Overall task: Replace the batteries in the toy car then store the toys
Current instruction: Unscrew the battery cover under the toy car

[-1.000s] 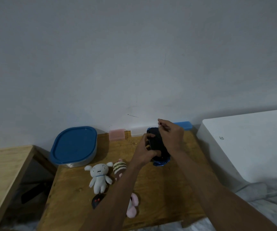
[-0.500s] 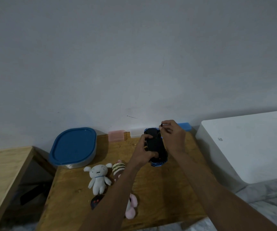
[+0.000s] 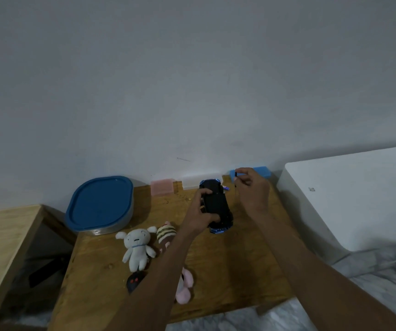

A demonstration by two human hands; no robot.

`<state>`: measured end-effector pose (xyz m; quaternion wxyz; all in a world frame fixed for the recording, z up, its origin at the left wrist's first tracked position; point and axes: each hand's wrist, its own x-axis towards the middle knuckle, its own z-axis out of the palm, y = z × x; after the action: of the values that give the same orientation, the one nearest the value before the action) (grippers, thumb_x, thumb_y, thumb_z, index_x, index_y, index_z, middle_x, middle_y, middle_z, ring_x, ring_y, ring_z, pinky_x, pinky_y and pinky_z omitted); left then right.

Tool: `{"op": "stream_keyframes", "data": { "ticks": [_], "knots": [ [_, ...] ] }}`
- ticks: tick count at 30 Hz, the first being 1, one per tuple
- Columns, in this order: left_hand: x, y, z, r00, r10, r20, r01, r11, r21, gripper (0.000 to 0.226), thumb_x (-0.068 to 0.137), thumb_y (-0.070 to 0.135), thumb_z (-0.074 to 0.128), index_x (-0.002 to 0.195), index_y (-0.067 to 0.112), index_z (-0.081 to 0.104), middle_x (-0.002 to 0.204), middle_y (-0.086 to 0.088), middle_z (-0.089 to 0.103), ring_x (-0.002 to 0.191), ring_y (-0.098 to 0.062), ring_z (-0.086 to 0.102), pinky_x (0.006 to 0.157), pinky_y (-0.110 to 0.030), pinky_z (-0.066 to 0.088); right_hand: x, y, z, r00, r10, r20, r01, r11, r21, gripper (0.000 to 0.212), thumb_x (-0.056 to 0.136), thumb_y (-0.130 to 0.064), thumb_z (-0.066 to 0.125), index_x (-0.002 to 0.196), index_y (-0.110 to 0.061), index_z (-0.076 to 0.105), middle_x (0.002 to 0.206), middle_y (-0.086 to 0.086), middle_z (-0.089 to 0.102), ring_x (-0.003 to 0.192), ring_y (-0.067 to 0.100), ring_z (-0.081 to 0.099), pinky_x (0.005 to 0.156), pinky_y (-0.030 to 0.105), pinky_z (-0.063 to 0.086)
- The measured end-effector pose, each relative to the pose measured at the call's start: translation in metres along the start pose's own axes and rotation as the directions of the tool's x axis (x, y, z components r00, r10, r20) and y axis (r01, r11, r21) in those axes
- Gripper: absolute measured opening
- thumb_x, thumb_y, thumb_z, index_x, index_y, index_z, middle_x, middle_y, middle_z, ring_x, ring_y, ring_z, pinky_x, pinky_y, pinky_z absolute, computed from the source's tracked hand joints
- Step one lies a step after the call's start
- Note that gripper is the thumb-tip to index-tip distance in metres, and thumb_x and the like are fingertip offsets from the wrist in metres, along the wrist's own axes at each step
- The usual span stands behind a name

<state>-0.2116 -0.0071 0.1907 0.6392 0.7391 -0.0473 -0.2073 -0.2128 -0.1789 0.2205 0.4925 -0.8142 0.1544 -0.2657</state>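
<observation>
On the small wooden desk (image 3: pixel 216 266), against the grey wall, the left hand (image 3: pixel 200 212) grips the black-and-blue toy car (image 3: pixel 216 206), fingers curled over its dark underside, which faces up. Just to the right, apart from the car, the right hand (image 3: pixel 252 189) pinches a thin dark tool (image 3: pixel 236 179) held upright; what kind of tool is too small to tell. A white plush rabbit (image 3: pixel 136 249), a striped brown plush (image 3: pixel 166 235), a pink plush (image 3: pixel 185 287) and a round black toy with red dots (image 3: pixel 133 280) lie near the desk's front. An oval container with a blue lid (image 3: pixel 100 205) sits at the rear left corner.
</observation>
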Motion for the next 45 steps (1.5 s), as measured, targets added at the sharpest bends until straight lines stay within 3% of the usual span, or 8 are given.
{"op": "stream_keyframes", "data": {
  "ticks": [3, 6, 15, 21, 26, 33, 40, 45],
  "knots": [
    [0.005, -0.01, -0.001, 1.0, 0.0, 0.006, 0.0, 0.999, 0.032, 0.069, 0.074, -0.007, 0.074, 0.125, 0.032, 0.049, 0.132, -0.01, 0.048, 0.114, -0.031, 0.056, 0.082, -0.056, 0.061, -0.014, 0.029, -0.006, 0.994, 0.084, 0.066, -0.077, 0.992, -0.102, 0.023, 0.091, -0.008, 0.067, 0.114, -0.011, 0.072, 0.099, 0.001, 0.071, 0.087, 0.01, 0.063, 0.069, 0.005, 0.045],
    [0.009, -0.023, 0.001, 1.0, -0.029, 0.006, 0.029, 0.999, 0.039, 0.069, 0.075, -0.008, 0.073, 0.125, 0.031, 0.049, 0.132, -0.012, 0.049, 0.111, -0.03, 0.058, 0.081, -0.054, 0.061, -0.032, 0.066, -0.007, 0.976, 0.147, 0.16, -0.119, 0.978, -0.172, 0.023, 0.093, -0.013, 0.068, 0.116, -0.013, 0.071, 0.107, 0.002, 0.072, 0.096, 0.015, 0.065, 0.084, 0.024, 0.052],
    [0.017, -0.07, 0.014, 0.99, -0.138, 0.009, 0.138, 0.99, 0.01, 0.067, 0.074, -0.005, 0.075, 0.124, 0.033, 0.051, 0.13, -0.009, 0.053, 0.112, -0.031, 0.059, 0.082, -0.056, 0.061, -0.078, 0.151, 0.017, 0.899, 0.383, 0.212, -0.26, 0.857, -0.445, 0.022, 0.087, -0.004, 0.068, 0.106, -0.008, 0.077, 0.099, 0.012, 0.076, 0.094, 0.029, 0.072, 0.084, 0.036, 0.058],
    [0.016, -0.094, 0.016, 0.99, -0.141, -0.003, 0.141, 0.99, 0.02, 0.068, 0.074, -0.007, 0.076, 0.126, 0.028, 0.05, 0.12, 0.0, 0.053, 0.108, -0.023, 0.059, 0.085, -0.052, 0.06, -0.086, 0.171, 0.019, 0.867, 0.421, 0.266, -0.169, 0.751, -0.639, 0.03, 0.09, -0.006, 0.06, 0.113, -0.016, 0.076, 0.096, 0.012, 0.075, 0.089, 0.031, 0.071, 0.076, 0.036, 0.06],
    [0.014, -0.099, 0.012, 0.99, -0.144, 0.006, 0.144, 0.989, -0.026, 0.07, 0.073, -0.008, 0.074, 0.126, 0.031, 0.051, 0.127, -0.01, 0.052, 0.112, -0.031, 0.059, 0.086, -0.056, 0.059, -0.075, 0.158, 0.024, 0.876, 0.432, 0.216, -0.231, 0.766, -0.6, 0.018, 0.086, -0.017, 0.065, 0.1, -0.016, 0.077, 0.093, 0.005, 0.075, 0.089, 0.027, 0.071, 0.077, 0.037, 0.06],
    [0.01, -0.081, 0.0, 0.993, -0.119, -0.011, 0.119, 0.993, -0.017, 0.07, 0.073, -0.006, 0.075, 0.125, 0.034, 0.051, 0.127, -0.012, 0.052, 0.11, -0.032, 0.059, 0.082, -0.057, 0.06, -0.035, 0.08, 0.045, 0.92, 0.245, 0.307, -0.209, 0.967, -0.146, 0.017, 0.091, -0.019, 0.071, 0.107, -0.017, 0.075, 0.097, -0.004, 0.073, 0.088, 0.007, 0.066, 0.072, 0.012, 0.047],
    [0.002, -0.086, -0.024, 0.995, -0.073, -0.065, 0.072, 0.997, -0.017, 0.069, 0.069, -0.002, 0.075, 0.121, 0.038, 0.053, 0.128, -0.013, 0.052, 0.11, -0.034, 0.06, 0.076, -0.055, 0.061, -0.037, 0.068, 0.076, 0.807, 0.24, 0.54, -0.113, 0.96, -0.258, 0.02, 0.089, -0.017, 0.074, 0.108, -0.017, 0.075, 0.11, 0.002, 0.074, 0.098, 0.012, 0.065, 0.094, 0.032, 0.054],
    [-0.007, -0.099, -0.037, 0.994, -0.076, -0.08, 0.074, 0.997, -0.026, 0.072, 0.07, -0.008, 0.072, 0.122, 0.037, 0.053, 0.127, -0.014, 0.053, 0.107, -0.032, 0.061, 0.073, -0.045, 0.061, -0.047, 0.06, 0.091, 0.773, 0.291, 0.564, -0.161, 0.95, -0.269, 0.015, 0.088, -0.013, 0.074, 0.103, -0.016, 0.074, 0.101, 0.001, 0.069, 0.095, 0.013, 0.062, 0.083, 0.024, 0.049]
  ]
}}
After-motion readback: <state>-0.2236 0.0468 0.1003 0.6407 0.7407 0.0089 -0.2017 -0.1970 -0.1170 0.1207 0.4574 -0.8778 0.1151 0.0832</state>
